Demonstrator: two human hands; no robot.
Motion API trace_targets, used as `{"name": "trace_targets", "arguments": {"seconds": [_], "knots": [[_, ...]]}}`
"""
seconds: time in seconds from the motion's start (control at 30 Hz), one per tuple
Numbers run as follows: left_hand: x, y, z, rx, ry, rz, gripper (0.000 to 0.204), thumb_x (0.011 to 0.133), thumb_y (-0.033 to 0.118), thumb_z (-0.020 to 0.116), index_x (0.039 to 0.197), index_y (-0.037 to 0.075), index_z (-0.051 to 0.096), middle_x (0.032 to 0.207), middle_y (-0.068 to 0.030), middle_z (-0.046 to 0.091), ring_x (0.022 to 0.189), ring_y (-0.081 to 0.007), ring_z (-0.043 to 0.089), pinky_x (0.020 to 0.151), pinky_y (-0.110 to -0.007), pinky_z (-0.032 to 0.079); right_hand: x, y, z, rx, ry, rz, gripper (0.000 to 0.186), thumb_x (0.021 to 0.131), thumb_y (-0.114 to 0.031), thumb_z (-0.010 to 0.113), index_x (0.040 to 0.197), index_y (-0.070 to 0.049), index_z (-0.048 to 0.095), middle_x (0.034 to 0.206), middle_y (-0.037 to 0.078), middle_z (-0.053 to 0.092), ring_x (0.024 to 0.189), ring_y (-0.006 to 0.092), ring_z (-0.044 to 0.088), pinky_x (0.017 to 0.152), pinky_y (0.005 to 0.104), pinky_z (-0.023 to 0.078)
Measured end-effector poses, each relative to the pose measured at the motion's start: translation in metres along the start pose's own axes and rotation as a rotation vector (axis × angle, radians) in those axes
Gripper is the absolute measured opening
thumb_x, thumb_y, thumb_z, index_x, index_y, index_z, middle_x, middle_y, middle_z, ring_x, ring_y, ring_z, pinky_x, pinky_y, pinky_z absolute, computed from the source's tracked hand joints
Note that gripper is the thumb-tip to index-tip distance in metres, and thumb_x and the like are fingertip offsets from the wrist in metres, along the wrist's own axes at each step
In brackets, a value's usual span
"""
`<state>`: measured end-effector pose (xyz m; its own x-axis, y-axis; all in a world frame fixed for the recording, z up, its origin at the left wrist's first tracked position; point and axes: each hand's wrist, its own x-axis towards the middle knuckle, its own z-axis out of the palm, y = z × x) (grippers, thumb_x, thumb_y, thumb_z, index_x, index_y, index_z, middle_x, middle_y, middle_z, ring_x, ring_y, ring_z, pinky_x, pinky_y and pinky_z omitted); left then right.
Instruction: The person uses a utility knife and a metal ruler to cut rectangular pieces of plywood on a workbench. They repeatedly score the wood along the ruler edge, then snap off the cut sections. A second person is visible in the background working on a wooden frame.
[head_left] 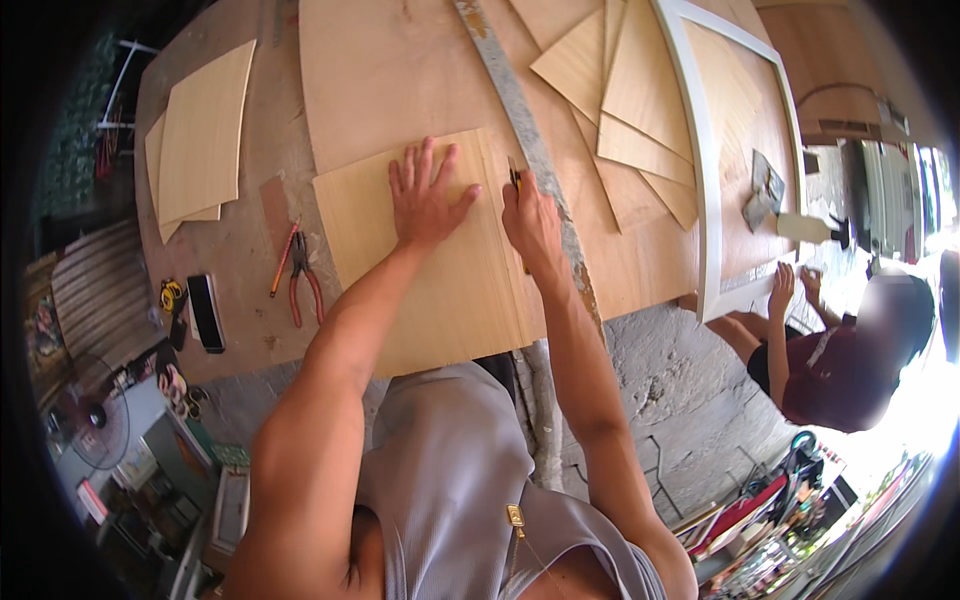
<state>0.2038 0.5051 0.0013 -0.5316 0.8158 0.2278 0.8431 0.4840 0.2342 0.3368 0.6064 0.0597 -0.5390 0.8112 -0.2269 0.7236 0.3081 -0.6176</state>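
A thin light plywood panel (390, 310) lies on the wooden worktable (350, 70) in front of me. My left hand (425, 200) presses flat on its upper part, fingers spread. My right hand (530, 220) is closed round a utility knife (515, 172) at the panel's right edge, blade pointing away from me. A long grey straight bar (482, 50) lies just right of that hand. Red-handled pliers (310, 295) and a pencil (285, 255) rest left of the panel.
Stacked panels lie at left (205, 140) and right (640, 110). A phone (205, 310), tape measure (172, 297) and white frame (705, 180) are on the table. Another person (820, 370) works at the right, beside a bottle (800, 227). A fan (95, 425) stands lower left.
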Motion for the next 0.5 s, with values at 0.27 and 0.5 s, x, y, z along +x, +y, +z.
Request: {"name": "trace_targets", "arguments": {"seconds": [0.27,0.5], "knots": [[0.004,0.007,-0.005,-0.042,-0.202,-0.086,0.071,0.089,0.060,0.054,0.149,0.026,0.037,0.157,-0.0096,0.026,0.145,-0.0336,0.021,0.117,-0.057,0.011,0.060,-0.033,0.012,-0.126,-0.132,0.018,0.032,0.097,-0.025,0.046,0.112,0.002,0.051,0.083,0.032,0.065,0.079,0.0512,0.064,0.070,0.0569,0.051],[0.006,0.004,-0.005,-0.065,-0.223,-0.095,0.072,0.089,0.059,0.055,0.150,0.026,0.035,0.158,-0.0099,0.024,0.146,-0.0341,0.020,0.117,-0.057,0.011,0.063,-0.044,0.005,-0.181,-0.189,-0.002,0.030,0.097,-0.023,0.047,0.108,0.004,0.053,0.078,0.032,0.065,0.077,0.0490,0.066,0.068,0.0554,0.053]]}}
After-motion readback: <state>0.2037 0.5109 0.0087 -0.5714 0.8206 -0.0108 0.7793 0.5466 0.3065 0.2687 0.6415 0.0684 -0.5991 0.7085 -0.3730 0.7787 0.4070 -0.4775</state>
